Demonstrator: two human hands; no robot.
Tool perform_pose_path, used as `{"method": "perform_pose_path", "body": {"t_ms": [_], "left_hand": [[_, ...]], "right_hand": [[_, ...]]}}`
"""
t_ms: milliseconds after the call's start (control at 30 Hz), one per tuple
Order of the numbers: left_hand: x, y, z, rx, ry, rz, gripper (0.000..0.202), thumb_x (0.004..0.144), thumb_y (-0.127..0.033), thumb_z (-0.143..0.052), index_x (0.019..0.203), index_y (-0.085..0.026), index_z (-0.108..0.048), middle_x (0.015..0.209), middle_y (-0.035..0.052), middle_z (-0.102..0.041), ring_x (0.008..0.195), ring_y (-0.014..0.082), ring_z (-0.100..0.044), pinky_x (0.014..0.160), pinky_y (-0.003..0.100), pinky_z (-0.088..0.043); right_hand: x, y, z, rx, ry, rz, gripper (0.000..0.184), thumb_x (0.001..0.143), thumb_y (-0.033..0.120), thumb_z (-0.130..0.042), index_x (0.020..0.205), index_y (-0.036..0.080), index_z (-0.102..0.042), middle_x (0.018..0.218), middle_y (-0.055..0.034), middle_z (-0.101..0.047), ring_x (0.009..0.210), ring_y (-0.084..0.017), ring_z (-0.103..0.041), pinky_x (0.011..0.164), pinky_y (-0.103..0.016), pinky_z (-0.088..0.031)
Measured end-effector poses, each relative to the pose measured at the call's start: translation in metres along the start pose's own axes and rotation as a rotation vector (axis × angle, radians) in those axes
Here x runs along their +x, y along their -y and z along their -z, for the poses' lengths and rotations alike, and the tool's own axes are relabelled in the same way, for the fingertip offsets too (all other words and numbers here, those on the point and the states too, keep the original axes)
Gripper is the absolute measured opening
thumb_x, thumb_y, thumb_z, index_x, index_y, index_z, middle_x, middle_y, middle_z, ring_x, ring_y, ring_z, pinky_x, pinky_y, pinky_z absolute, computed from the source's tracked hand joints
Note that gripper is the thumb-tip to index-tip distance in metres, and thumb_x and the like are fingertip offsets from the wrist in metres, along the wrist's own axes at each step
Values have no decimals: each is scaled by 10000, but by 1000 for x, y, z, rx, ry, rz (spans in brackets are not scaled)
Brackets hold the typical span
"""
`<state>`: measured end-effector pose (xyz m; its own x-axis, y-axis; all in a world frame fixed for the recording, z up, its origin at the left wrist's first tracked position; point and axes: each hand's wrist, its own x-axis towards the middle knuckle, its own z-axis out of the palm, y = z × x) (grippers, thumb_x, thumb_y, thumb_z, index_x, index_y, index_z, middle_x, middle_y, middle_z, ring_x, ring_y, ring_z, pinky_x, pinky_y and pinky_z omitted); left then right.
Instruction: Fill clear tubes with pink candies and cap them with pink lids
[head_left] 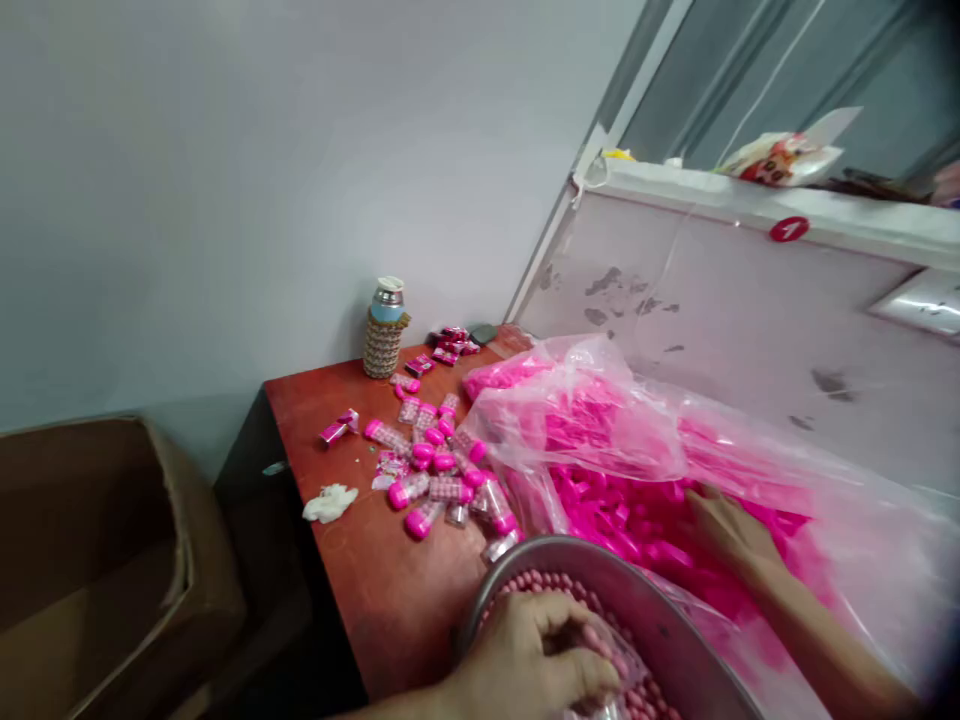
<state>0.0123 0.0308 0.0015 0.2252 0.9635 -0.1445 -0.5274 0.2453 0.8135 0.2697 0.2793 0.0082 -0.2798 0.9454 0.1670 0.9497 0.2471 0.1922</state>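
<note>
My left hand (536, 650) is over a metal bowl (675, 610) of small pink balls (551, 580). Its fingers curl round a small clear plastic bottle (619, 655) with pink balls in it. My right hand (731, 535) reaches into a large clear plastic bag (652, 430) full of bright pink plastic caps (600, 500). Its fingertips sink among the caps, so what they touch is hidden. Left of the bag, several clear bottles (450, 489) with pink caps and pink balls inside lie in a loose heap on the red table (397, 590).
A flask in a knitted cover (382, 340) stands at the table's back edge, near small dark-pink packets (454, 345). White crumpled tissue (330, 503) lies by the left edge. An open cardboard box (180, 530) is at the left. A pale partition (750, 300) rises behind the bag.
</note>
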Motion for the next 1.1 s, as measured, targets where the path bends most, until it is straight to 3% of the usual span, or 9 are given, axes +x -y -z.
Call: {"method": "perform_pose_path", "body": {"t_ms": [100, 200, 333, 433, 500, 633, 733, 867, 1100], "left_hand": [[-5, -2, 0, 16, -16, -73, 177, 608, -239, -661, 712, -104, -614, 602, -8, -538, 521, 73, -471, 539, 211, -397], [-7, -2, -1, -4, -36, -120, 196, 608, -259, -665, 706, -106, -593, 605, -7, -546, 522, 74, -476, 532, 210, -399], [-6, 0, 2, -12, -59, -209, 221, 613, -297, -671, 704, -113, -590, 603, -8, -564, 502, 72, -483, 521, 211, -411], [-5, 3, 4, 12, -95, -247, 239, 602, -316, -682, 712, -118, -604, 612, -4, -585, 506, 84, -508, 505, 210, -427], [-4, 4, 5, 23, -100, -261, 238, 601, -323, -685, 704, -123, -607, 602, -7, -590, 512, 90, -522, 496, 203, -431], [-2, 6, 6, 33, -91, -278, 236, 600, -324, -693, 707, -130, -610, 596, -17, -595, 508, 89, -530, 484, 195, -439], [1, 8, 7, 47, -107, -287, 253, 593, -326, -701, 716, -122, -616, 591, -12, -603, 501, 96, -542, 471, 201, -451], [3, 10, 6, 69, -144, -316, 271, 558, -322, -724, 690, -116, -607, 585, -9, -609, 493, 102, -552, 461, 212, -467], [2, 4, 4, 99, -200, -433, 318, 594, -368, -701, 777, -139, -576, 661, -10, -630, 541, 110, -590, 531, 240, -501]], "right_hand": [[-6, -7, 14, -57, 10, 132, 275, 761, 194, -510, 1014, 151, -606, 1077, -173, -577, 839, -253, -612, 620, -306, -441], [-23, 1, 40, -13, -139, 142, 299, 788, 223, -479, 1062, 156, -577, 1064, -162, -561, 865, -254, -596, 633, -311, -453], [-69, 37, 72, 100, -269, 240, 278, 757, 240, -514, 1013, 165, -593, 1008, -131, -562, 825, -238, -586, 622, -315, -474], [-113, 70, 80, 170, -188, 352, 260, 786, 236, -484, 1019, 188, -588, 1016, -112, -554, 850, -221, -581, 636, -307, -486], [-141, 87, 77, 208, -99, 380, 280, 785, 244, -503, 1050, 192, -576, 1036, -113, -550, 865, -224, -582, 642, -308, -490], [-181, 102, 64, 382, 22, 427, 480, 744, 371, -596, 1186, 217, -489, 1165, -120, -516, 990, -248, -559, 806, -371, -469], [-194, 101, 51, 573, -47, 317, 427, 780, 411, -546, 1160, 222, -495, 1155, -91, -559, 1036, -238, -549, 852, -382, -451], [-197, 97, 34, 679, -195, 144, 295, 831, 369, -453, 1047, 189, -544, 990, -85, -638, 910, -220, -603, 798, -383, -468], [-198, 85, 25, 744, -201, 88, 249, 781, 327, -503, 958, 185, -606, 882, -74, -671, 741, -198, -626, 693, -333, -484]]}}
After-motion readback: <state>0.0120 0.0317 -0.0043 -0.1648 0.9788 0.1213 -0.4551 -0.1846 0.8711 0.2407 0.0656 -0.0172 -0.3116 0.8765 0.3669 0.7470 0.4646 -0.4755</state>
